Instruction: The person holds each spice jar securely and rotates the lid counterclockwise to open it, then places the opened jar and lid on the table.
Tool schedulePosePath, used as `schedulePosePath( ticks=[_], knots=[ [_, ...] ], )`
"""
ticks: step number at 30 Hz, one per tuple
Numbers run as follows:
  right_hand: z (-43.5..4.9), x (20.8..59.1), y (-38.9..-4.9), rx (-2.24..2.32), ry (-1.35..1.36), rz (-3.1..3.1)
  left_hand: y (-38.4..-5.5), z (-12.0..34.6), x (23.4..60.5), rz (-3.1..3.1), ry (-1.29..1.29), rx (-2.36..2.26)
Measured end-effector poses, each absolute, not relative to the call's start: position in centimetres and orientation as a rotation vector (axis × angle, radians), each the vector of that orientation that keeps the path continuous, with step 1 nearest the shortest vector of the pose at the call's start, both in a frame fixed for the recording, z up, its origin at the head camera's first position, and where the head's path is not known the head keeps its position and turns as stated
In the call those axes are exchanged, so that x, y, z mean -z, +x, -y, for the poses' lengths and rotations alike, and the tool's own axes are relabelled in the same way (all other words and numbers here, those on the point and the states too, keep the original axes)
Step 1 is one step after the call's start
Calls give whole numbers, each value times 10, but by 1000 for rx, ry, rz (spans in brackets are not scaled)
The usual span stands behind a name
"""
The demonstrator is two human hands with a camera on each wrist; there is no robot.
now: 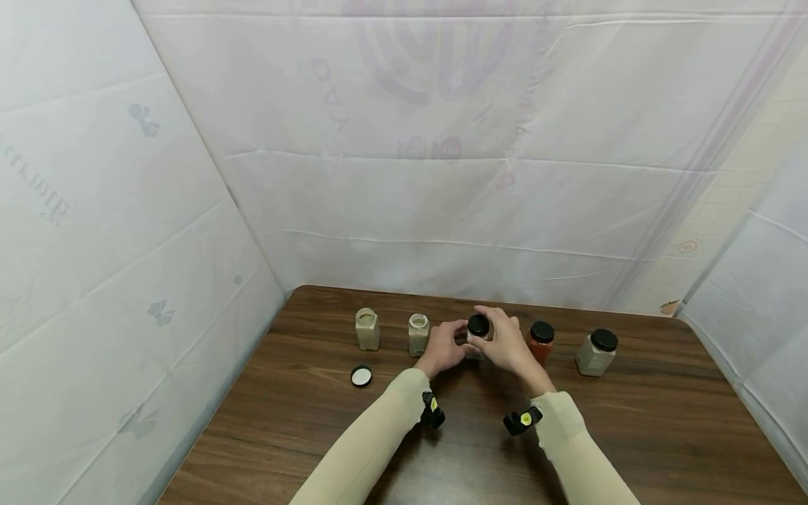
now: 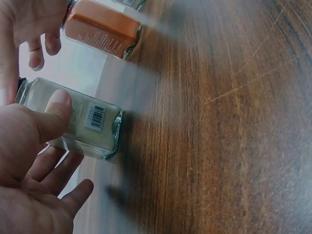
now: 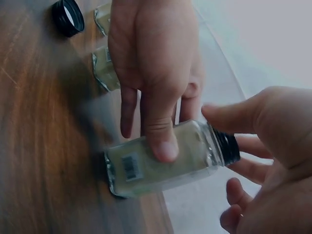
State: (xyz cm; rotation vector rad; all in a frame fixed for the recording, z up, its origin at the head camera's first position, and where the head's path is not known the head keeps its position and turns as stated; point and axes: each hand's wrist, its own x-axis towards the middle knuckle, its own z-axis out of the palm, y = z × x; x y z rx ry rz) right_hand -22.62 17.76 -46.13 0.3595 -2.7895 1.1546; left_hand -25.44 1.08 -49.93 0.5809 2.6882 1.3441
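Observation:
A square glass jar (image 3: 190,153) of pale powder, with a black screw lid (image 1: 477,325), stands upright on the table between both hands. My left hand (image 1: 445,347) grips its body, the thumb lying across one glass side above a barcode label (image 2: 95,117). Around the black lid, my right hand (image 1: 505,341) curls thumb and fingers at the rim and neck; some fingertips are hidden behind the lid in the right wrist view. Close to the left hand is a lidless jar (image 1: 419,335) of pale powder. A lidded jar of orange-red powder (image 1: 541,344) stands right of the right hand.
Another lidless jar (image 1: 368,330) stands farther left, with a loose black lid (image 1: 361,376) lying white inside up before it. At the far right is a black-lidded jar (image 1: 595,353) of pale contents. White printed sheeting (image 1: 404,196) hangs behind the wooden table (image 1: 265,421).

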Motion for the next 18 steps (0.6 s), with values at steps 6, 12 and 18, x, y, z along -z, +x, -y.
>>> schedulePosePath(
  ticks=[6, 12, 18],
  knots=[
    [-167, 470, -224, -1146, 127, 2660, -254, -11, 498, -2723, 596, -1313],
    [-157, 475, -220, -1127, -35, 2603, -253, -11, 498, -2740, 582, -1307],
    [-156, 474, -219, -1162, -77, 2594, -253, -12, 496, -2719, 565, -1310]
  ],
)
